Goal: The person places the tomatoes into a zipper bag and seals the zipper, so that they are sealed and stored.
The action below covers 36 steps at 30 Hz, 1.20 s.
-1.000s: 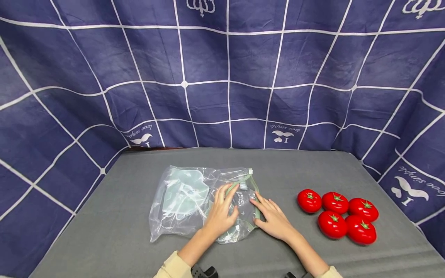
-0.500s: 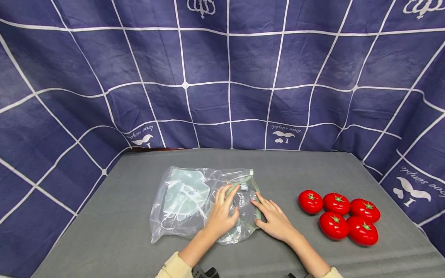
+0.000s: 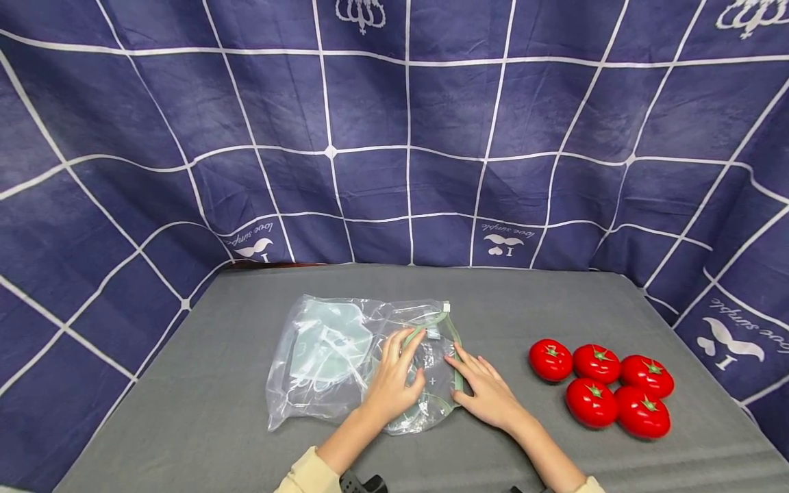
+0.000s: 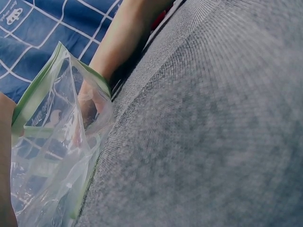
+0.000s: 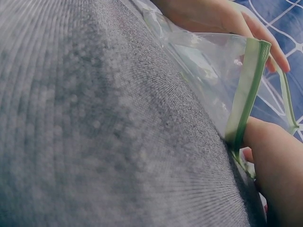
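Observation:
A clear zip bag (image 3: 329, 342) with a pale blue print lies on its side on the grey table, its green-edged mouth facing right. My left hand (image 3: 391, 380) rests on the bag's raised upper rim, fingers extended over it and thumb apart. At the other side of the mouth, my right hand (image 3: 483, 394) touches the lower green edge with spread fingers. The right wrist view shows the green strip (image 5: 248, 90) standing up and the mouth gaping between both hands. In the left wrist view, part of the right hand (image 4: 90, 101) shows through the film.
Several red tomatoes (image 3: 592, 402) sit grouped on the grey table (image 3: 493, 294), to the right of the right hand. A white slider (image 3: 446, 307) marks the bag's far corner. Behind the table hangs a blue curtain (image 3: 444, 178) with white lines.
Both hands and the bag keep their places and the mouth stays parted. Only the whole head view has shifted very slightly.

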Available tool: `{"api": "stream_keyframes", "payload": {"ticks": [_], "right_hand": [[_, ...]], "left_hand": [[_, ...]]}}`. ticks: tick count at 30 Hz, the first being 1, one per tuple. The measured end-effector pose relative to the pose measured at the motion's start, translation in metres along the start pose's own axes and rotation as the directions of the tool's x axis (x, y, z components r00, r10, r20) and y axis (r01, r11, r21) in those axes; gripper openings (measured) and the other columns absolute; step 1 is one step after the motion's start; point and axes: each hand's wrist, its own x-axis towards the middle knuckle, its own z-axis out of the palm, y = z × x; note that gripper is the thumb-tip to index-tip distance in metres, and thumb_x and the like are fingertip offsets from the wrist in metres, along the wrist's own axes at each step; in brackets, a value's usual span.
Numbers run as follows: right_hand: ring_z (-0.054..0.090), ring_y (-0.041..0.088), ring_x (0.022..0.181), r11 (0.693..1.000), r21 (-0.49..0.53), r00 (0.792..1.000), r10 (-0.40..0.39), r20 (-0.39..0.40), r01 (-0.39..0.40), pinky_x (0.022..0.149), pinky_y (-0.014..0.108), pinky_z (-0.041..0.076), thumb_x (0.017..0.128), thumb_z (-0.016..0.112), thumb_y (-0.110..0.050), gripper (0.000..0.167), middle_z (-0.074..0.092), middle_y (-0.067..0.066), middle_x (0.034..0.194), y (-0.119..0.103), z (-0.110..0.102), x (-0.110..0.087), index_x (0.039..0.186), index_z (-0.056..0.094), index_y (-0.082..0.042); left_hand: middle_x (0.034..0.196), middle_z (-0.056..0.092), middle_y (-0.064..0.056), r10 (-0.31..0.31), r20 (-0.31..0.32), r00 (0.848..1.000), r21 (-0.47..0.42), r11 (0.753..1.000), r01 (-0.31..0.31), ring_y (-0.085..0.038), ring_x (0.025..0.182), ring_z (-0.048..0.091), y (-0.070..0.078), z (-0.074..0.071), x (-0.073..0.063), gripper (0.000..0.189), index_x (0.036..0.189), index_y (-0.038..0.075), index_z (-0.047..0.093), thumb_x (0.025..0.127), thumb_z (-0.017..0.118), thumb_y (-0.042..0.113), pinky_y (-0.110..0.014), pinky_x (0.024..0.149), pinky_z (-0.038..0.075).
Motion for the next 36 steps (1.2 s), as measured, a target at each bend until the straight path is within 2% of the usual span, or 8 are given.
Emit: {"api": "stream_keyframes", "payload": {"ticks": [12,36], "right_hand": [[0.032,0.023,0.134,0.999,0.019,0.997,0.046,0.059,-0.047,0.111,0.043,0.018,0.077,0.056,-0.026,0.061,0.027,0.003,0.149,-0.0009,-0.0029,-0.0027,0.136,0.044,-0.017],[0.031,0.023,0.135,0.999,0.028,0.997,0.040,0.073,-0.043,0.112,0.043,0.016,0.077,0.055,-0.026,0.061,0.026,0.003,0.150,-0.0019,-0.0050,0.0010,0.136,0.043,-0.016]], "left_hand": [[0.129,0.042,-0.013,0.035,-0.024,0.999,0.035,0.999,-0.034,-0.028,0.121,0.038,0.0025,0.0006,-0.0005,0.069,0.133,0.009,0.043,0.067,0.063,0.012,-0.044,0.095,0.043],[0.129,0.043,-0.014,0.030,-0.022,0.999,0.044,0.999,-0.029,-0.028,0.122,0.039,0.0015,-0.0011,0.0022,0.072,0.135,0.011,0.041,0.067,0.063,0.012,-0.044,0.094,0.044]]}}
